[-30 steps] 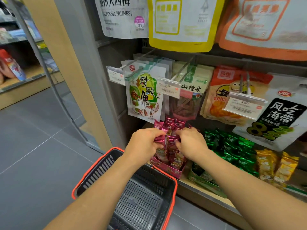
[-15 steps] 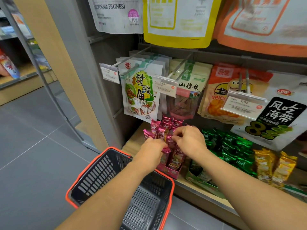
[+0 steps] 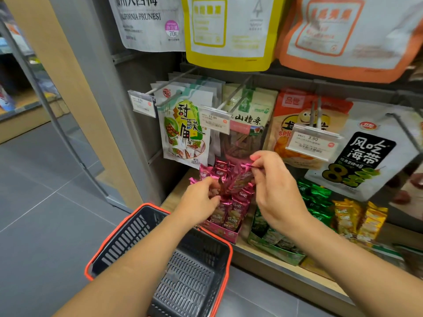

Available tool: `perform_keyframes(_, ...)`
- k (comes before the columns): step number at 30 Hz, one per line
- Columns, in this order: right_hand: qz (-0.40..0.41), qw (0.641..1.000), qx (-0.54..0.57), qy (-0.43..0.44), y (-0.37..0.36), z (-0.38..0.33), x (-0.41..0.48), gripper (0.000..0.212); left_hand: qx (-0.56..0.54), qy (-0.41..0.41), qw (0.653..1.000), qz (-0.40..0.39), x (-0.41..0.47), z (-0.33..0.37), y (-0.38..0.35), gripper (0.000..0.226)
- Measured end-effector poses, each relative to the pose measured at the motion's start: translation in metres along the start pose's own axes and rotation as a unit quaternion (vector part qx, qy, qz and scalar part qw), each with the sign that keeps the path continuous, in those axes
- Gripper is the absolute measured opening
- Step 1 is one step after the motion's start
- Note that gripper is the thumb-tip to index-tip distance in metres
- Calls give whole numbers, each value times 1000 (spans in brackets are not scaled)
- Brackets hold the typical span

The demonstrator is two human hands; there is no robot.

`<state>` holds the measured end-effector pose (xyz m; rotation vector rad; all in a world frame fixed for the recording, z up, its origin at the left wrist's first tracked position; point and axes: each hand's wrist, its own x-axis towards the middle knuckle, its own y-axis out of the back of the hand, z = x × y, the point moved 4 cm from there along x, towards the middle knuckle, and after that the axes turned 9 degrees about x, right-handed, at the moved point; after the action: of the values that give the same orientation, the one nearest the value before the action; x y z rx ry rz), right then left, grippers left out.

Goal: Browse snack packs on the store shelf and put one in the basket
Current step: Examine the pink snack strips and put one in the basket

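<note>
Hands: left hand [image 3: 200,199], right hand [image 3: 274,191] pinch pack [image 3: 240,178] edges.

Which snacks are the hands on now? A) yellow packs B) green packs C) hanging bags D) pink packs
D: the right hand and left hand pinch a pink pack above the pink display box; the green packs and yellow packs lie apart to the right.

Definitely a shop. Snack bags [image 3: 186,129] hang on pegs with price tags [image 3: 313,143]. There's a shopping basket [image 3: 109,250] too.
</note>
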<state>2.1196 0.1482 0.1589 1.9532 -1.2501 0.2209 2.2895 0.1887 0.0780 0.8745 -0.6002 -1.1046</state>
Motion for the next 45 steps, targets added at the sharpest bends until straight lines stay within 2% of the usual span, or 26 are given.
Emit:
perform_keyframes(3,13,995,17,98,21,-35,-11,7,-43,-23,999,10,-7,8,15,38)
perform_keyframes(6,69,979,52,186,42,-70,-22,9,-76,-80,994,2,-20,23,28,58)
perform_keyframes(8,100,969,83,210,51,-87,-30,11,-86,-105,991,12,-32,32,44,44)
perform_keyframes(11,93,968,189,139,59,-98,-36,11,-42,-106,993,-35,-48,28,68,30)
perform_keyframes(12,72,966,226,103,60,-99,-38,12,-28,-98,992,-68,-54,23,75,31)
perform_keyframes(14,4,958,286,30,56,-97,-44,26,-51,-77,985,-146,-68,14,81,40)
perform_keyframes(17,-74,962,260,-22,44,-89,-51,53,-56,-55,971,-227,-86,6,75,60)
perform_keyframes(18,-76,961,262,-35,41,-86,-52,54,-62,-48,966,-245,-91,5,72,66)
perform_keyframes(20,-50,956,282,-57,41,-82,-51,44,-94,-45,959,-264,-99,4,69,59)
perform_keyframes(22,-12,949,304,-87,45,-76,-49,37,-115,-42,963,-241,-102,3,75,45)
perform_keyframes(24,21,936,331,-120,47,-70,-47,41,-177,-7,960,-215,-103,-2,82,45)
perform_keyframes(27,61,910,371,-172,49,-58,-47,40,-235,37,964,-122,-98,-9,93,35)
perform_keyframes(29,80,898,383,-203,49,-50,-48,31,-295,55,953,-40,-95,-15,99,31)
perform_keyframes(32,82,877,407,-240,45,-44,-49,33,-379,60,923,37,-91,-21,107,15)
perform_keyframes(36,61,848,456,-263,43,-42,-49,49,-454,44,889,47,-90,-24,110,11)
perform_keyframes(39,34,827,489,-275,40,-42,-49,49,-503,26,863,29,-91,-26,114,11)
perform_keyframes(41,26,815,504,-286,39,-42,-49,49,-489,20,871,32,-92,-28,115,7)
perform_keyframes(45,33,813,508,-283,35,-42,-50,43,-338,-1,938,79,-92,-25,119,18)
